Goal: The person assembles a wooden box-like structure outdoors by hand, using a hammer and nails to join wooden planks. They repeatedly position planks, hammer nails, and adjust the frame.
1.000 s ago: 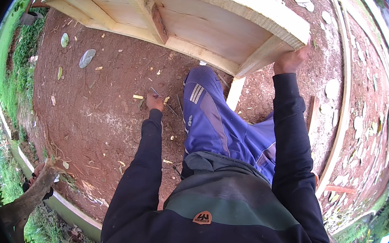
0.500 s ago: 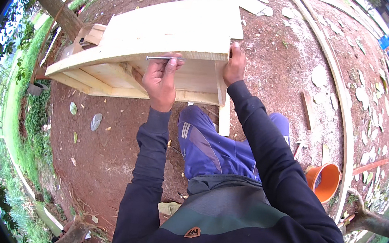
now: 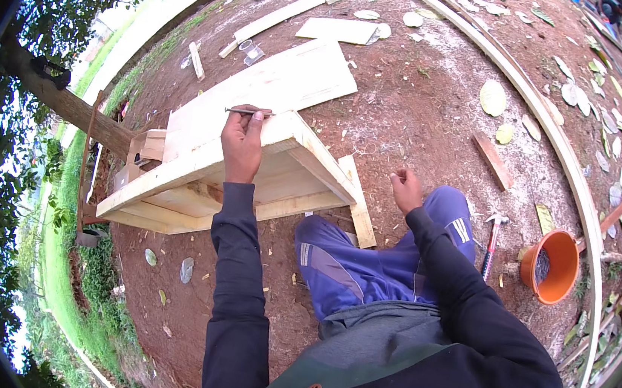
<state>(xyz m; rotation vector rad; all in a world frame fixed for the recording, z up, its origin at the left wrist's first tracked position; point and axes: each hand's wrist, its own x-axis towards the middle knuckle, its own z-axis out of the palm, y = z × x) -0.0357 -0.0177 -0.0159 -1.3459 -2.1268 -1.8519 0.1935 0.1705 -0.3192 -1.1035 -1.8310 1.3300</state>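
Note:
My left hand (image 3: 241,149) is raised over the top edge of a pale wooden box frame (image 3: 167,188) and pinches a long metal nail (image 3: 238,110) lying crosswise in its fingertips. The nail sits apart from the wood. My right hand (image 3: 407,191) hovers by my right knee with its fingers curled in, and nothing shows in them. It is clear of the frame's near right corner, where a short board (image 3: 359,207) sticks out. On the ground right of my knee lies a claw hammer (image 3: 493,243) with a red and black handle.
An orange bucket (image 3: 559,269) holding many small dark metal pieces stands at my right. A long pale plank (image 3: 558,148) curves past it. A short brown wood block (image 3: 493,162) lies on the soil. Loose boards (image 3: 336,30) are farther off, and a tree trunk (image 3: 71,97) leans at left.
My right hand has let go of the box frame's right corner and come back toward my right knee. My left hand still holds the nail. The view has shifted, bringing the hammer fully into sight.

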